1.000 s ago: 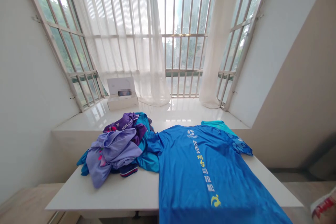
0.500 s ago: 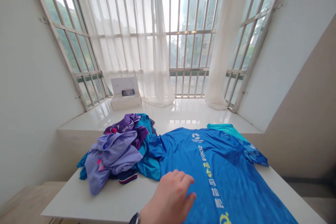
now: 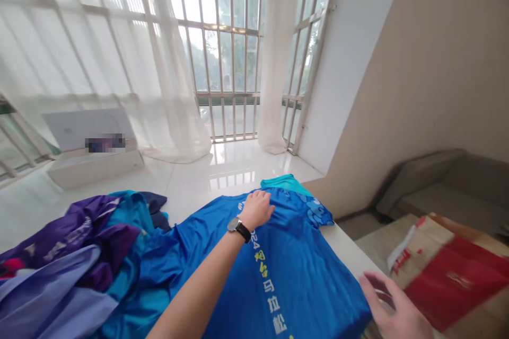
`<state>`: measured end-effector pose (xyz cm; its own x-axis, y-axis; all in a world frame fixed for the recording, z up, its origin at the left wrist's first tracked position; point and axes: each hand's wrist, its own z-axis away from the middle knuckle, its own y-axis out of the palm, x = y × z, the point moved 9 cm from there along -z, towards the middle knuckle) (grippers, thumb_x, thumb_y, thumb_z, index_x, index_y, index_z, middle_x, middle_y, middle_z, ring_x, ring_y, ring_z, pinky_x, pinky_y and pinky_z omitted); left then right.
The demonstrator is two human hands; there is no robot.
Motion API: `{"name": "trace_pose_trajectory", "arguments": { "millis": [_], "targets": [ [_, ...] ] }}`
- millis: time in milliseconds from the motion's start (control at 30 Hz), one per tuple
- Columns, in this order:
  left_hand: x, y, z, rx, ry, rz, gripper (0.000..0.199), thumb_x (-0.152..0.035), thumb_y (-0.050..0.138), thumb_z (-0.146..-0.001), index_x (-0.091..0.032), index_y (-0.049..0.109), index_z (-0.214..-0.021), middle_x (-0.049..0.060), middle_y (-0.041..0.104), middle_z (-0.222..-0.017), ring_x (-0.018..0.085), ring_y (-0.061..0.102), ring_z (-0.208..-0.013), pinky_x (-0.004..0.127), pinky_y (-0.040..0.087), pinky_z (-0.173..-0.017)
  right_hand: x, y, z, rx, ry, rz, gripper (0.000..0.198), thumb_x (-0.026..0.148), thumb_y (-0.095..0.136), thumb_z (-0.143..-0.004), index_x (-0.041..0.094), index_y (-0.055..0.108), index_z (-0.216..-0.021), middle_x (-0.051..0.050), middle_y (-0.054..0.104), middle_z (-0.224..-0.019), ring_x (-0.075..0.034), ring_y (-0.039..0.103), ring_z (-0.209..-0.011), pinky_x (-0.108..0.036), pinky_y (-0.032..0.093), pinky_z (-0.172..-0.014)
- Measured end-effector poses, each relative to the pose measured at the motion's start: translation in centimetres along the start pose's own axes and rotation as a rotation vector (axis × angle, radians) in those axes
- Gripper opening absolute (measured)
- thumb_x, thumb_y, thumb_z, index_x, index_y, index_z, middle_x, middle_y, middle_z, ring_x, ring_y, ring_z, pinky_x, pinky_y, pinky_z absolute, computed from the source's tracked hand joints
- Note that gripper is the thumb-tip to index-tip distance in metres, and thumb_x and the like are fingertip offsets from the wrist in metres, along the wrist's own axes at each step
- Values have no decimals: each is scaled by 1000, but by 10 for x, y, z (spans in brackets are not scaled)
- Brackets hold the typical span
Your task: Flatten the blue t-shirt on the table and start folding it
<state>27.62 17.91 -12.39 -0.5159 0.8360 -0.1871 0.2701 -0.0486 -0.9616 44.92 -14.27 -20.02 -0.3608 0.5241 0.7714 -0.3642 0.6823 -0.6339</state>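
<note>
A blue T-shirt [image 3: 310,265] with white and yellow lettering lies spread out on the white table, its patterned sleeve at the right. Near its collar, my left hand [image 3: 256,209] rests on the cloth with bent fingers; a wristwatch [image 3: 239,229] is on that wrist. Beside the shirt's right edge is my right hand [image 3: 397,304], blurred, its thumb and fingers apart. Whether it touches the hem is hard to tell. A turquoise garment [image 3: 284,184] shows beyond the collar. To the left lie crumpled purple [image 3: 75,228] and lavender [image 3: 51,296] garments.
On the windowsill [image 3: 183,175] stands an open white box [image 3: 95,167] with a blurred-out item in it. Sheer curtains [image 3: 175,90] hang before the barred window. At the right are a red and brown paper bag [image 3: 457,275] and a grey sofa [image 3: 449,190].
My view has turned right, bringing the bag and sofa in. My left hand has reached forward to the shirt's collar area. My right hand has come into view beside the shirt.
</note>
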Motion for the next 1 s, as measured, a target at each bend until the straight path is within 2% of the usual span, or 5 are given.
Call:
{"name": "trace_pose_trajectory", "arguments": {
  "millis": [267,567,733,867,1000],
  "targets": [
    [27,58,2,7,-37,75,68,-63,34,-94,-24,38,-149,13,32,-158,36,21,-146,58,12,-117,88,72,-67,120,-120,260,52,71,49,-78,24,68,-87,-9,75,-92,-27,70,-86,-35,51,-76],
    [30,59,-2,-3,-49,134,65,-60,37,-95,-19,42,-146,15,36,-155,36,23,-145,60,12,-117,96,88,-99,30,-87,219,43,61,54,-77,24,54,-56,-4,62,-53,-24,63,-61,-30,43,-56],
    [36,44,-6,-75,-123,496,46,-43,51,-93,-21,54,-133,13,43,-150,33,28,-143,56,13,-118,109,97,-98,-47,-147,77,47,48,46,-85,11,63,-109,-10,75,-89,-23,69,-81,-30,54,-69],
    [32,38,-15,-22,-135,713,41,-44,38,-99,-16,65,-112,13,67,-117,25,60,-112,40,44,-101,137,107,-75,-88,-267,60,54,37,45,-87,13,50,-135,-15,64,-128,-27,61,-115,-40,51,-94],
    [34,38,-14,91,-168,875,70,-59,15,-100,-12,65,-114,13,72,-100,20,68,-86,30,53,-74,177,148,-24,220,-614,264,48,18,40,-90,32,56,-133,-2,58,-139,-23,59,-119,-35,52,-94]
  ]
}}
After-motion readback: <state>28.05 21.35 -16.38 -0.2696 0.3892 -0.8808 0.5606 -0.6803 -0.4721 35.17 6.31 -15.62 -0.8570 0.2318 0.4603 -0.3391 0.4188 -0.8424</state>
